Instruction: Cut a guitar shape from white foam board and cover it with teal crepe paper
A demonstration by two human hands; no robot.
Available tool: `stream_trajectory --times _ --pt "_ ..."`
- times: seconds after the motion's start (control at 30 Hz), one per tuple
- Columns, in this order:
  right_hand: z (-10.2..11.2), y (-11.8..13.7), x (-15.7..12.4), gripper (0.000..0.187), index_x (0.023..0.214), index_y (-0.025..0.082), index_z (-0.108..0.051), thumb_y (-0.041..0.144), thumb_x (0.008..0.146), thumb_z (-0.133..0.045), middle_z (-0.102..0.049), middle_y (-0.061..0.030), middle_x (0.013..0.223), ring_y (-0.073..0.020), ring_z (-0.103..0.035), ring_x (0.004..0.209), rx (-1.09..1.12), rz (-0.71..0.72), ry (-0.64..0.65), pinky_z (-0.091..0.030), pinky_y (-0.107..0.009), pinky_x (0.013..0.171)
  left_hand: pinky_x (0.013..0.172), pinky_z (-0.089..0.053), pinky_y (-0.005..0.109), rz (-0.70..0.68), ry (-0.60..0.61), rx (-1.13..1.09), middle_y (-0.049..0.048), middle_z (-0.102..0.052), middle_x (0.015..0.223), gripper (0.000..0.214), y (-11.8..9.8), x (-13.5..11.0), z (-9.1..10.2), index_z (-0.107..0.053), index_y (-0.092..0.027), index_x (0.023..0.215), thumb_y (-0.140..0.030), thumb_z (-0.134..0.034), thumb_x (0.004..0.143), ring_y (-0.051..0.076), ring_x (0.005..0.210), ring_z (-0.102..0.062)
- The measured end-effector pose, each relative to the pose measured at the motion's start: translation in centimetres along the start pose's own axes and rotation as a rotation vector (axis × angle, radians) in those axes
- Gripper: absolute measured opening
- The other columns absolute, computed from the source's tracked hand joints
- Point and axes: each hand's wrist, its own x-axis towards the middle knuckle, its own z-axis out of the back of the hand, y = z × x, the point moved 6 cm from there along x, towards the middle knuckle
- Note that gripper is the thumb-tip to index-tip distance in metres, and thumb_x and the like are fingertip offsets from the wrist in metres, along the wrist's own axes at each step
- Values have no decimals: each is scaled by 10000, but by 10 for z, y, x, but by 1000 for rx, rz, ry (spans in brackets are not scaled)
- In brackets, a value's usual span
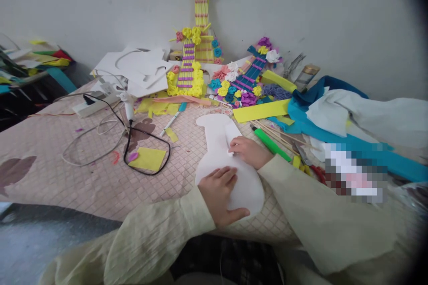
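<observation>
A white guitar-shaped foam cutout [220,147] lies flat on the pink quilted cover [96,182] in front of me. My left hand [219,193] rests flat on its wide lower part, fingers stretched out. My right hand [249,151] sits on the cutout's middle, fingers curled and pinched at a narrow white strip [232,136] lying along the neck. Both arms wear pale yellow-green sleeves.
A green marker [270,144] and thin wooden sticks [274,136] lie right of my hand. Finished flower-decorated guitars [197,53] lean on the wall. A glue gun [129,107] with black cord, a power strip [93,104], a yellow foam square [149,159], blue and white sheets [334,116] and red-handled scissors [316,171] surround the work.
</observation>
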Motion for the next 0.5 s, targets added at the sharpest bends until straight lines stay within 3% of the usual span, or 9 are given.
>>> stream_trajectory --times 0.23,0.5 --pt "1 -1 -4 301 755 137 -677 -54 684 -456 -593 -79 799 -177 -516 817 -28 17 -13 -442 -298 740 1024 -265 418 -19 13 -14 138 -422 1312 761 0 0 -3 -498 -85 1178 -639 -485 656 301 1224 -346" --pt "9 -5 -11 325 858 147 -672 -19 738 -419 -600 -77 832 -160 -542 822 4 -22 -108 -453 -298 760 1042 -233 419 -10 -11 -12 133 -387 1339 788 0 -2 -7 -474 -90 1200 -657 -474 652 297 1243 -311"
